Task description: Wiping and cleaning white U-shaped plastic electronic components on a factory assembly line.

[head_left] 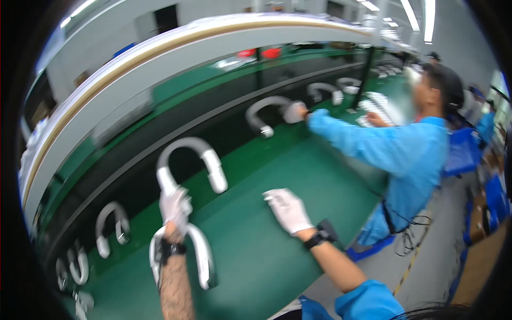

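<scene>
My left hand (175, 207), in a white glove, is closed around the lower left end of a white and grey U-shaped neck fan (188, 144). That fan's curved middle points away from me, over the dark strip at the back of the bench. Beneath my left wrist lies a second neck fan (202, 256) on the green work surface (256, 245), partly covered by my forearm. My right hand (288, 209), also gloved in white, hovers over the green surface with its fingers stretched out toward the left. Nothing shows in it.
More neck fans (112, 226) are spread along the dark strip (144, 160). To the right, a co-worker in a blue smock (405, 154) reaches a gloved hand (294, 112) onto another neck fan (258, 109). A long shelf (176, 48) overhangs the back. Blue bins (461, 152) stand beyond the co-worker.
</scene>
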Available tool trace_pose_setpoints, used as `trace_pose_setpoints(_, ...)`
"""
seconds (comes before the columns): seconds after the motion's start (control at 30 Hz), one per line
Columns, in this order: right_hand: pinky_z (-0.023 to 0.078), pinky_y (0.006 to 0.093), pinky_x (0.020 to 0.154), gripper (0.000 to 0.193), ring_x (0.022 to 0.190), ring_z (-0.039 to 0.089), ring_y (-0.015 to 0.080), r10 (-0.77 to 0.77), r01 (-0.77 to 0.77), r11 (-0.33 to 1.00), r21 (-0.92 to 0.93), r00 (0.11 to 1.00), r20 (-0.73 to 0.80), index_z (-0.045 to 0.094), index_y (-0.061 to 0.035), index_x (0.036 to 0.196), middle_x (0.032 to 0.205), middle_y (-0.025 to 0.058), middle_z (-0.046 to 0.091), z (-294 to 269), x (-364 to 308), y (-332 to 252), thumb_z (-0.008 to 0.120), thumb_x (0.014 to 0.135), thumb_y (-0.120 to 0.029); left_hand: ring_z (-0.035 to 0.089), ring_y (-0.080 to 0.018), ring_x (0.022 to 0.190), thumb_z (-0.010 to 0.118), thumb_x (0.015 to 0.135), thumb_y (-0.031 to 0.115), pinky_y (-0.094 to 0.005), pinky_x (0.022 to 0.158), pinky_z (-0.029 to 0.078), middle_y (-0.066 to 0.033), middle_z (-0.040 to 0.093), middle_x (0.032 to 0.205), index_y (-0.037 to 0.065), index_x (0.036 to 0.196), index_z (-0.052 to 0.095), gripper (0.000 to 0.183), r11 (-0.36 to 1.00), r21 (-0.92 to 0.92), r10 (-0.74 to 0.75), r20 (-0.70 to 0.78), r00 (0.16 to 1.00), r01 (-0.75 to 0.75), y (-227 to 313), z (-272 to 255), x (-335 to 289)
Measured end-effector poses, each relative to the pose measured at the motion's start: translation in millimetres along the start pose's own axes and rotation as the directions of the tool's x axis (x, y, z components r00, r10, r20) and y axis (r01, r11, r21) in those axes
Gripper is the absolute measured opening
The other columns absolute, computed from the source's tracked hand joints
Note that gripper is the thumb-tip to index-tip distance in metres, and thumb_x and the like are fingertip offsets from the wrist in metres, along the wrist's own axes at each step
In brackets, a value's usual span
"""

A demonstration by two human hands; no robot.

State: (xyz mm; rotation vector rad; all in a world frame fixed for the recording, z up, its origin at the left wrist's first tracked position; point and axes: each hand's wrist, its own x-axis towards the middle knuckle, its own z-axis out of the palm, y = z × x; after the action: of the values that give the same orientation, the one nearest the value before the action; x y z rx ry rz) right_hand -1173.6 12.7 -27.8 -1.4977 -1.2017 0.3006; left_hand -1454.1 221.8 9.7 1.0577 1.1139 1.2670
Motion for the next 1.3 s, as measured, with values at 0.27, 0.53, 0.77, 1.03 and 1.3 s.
trace_pose_setpoints(0.27,0.058,0.0299,0.088,0.021,0.096,0.072,0.0157,0.254,-0.256,0.958,0.127,0.967,0.035,0.074,-0.0012,0.125,0.116,0.0105,0.077,6.8,-0.1,0.0,0.065,0.106,-0.005,0.061,-0.0151,0.059,0.075,0.097,0.014,-0.0304,0.055,0.05,-0.0004,0.057,0.073,0.008,0.097,0.064,0.013,0.979,-0.022,-0.2,0.108,0.974,0.204,-23.8,-14.9,63.8)
trace_pose_setpoints(0.53,0.058,0.0253,0.086,0.044,0.105,0.07,0.0126,0.289,-0.286,0.892,0.35,0.956,0.044,0.062,0.0022,0.146,0.125,0.0099,0.073,15.3,-12.2,-11.2,0.062,0.103,0.009,0.061,-0.0436,0.131,0.073,0.092,0.044,-0.0515,0.114,0.048,-0.0266,0.067,0.138,0.003,0.137,0.068,0.061,0.354,0.838,0.438,0.245,0.865,-0.416,-8.9,-82.8,70.7)
trace_pose_setpoints(0.77,0.06,0.0361,0.102,0.038,0.114,0.073,0.0226,0.298,-0.276,0.89,0.362,0.955,-0.004,0.064,0.0083,0.14,0.127,0.0159,0.074,15.9,-17.1,-1.9,0.069,0.102,0.006,0.054,-0.04,0.137,0.069,0.097,0.028,-0.0503,0.12,0.043,-0.0183,0.061,0.144,0.01,0.143,0.062,0.049,0.328,0.779,0.191,0.5,0.845,-0.535,64.1,-171.4,-50.8)
trace_pose_setpoints(1.03,0.052,0.025,0.066,0.033,0.072,0.064,0.0102,0.337,-0.345,0.906,0.245,0.938,0.079,0.064,0.0029,0.14,0.096,0.0074,0.072,20.9,-21.5,-24.1,0.066,0.11,-0.01,0.056,-0.0247,0.141,0.066,0.097,0.014,-0.0388,0.122,0.042,-0.0122,0.06,0.155,0.005,0.156,0.056,0.06,0.934,0.358,-0.142,0.405,0.903,-0.013,47.9,-204.3,-91.4)
trace_pose_setpoints(1.3,0.054,0.024,0.082,0.023,0.092,0.067,0.0113,0.246,-0.263,0.962,0.074,0.952,0.182,0.069,0.007,0.128,0.11,0.0098,0.075,32.6,-31.3,-26.3,0.067,0.105,0.002,0.044,-0.0349,0.153,0.065,0.1,0.018,-0.0422,0.13,0.031,-0.0147,0.051,0.165,0.004,0.159,0.051,0.062,0.824,0.383,0.122,0.6,0.791,-0.417,2.1,-193.7,-128.1)
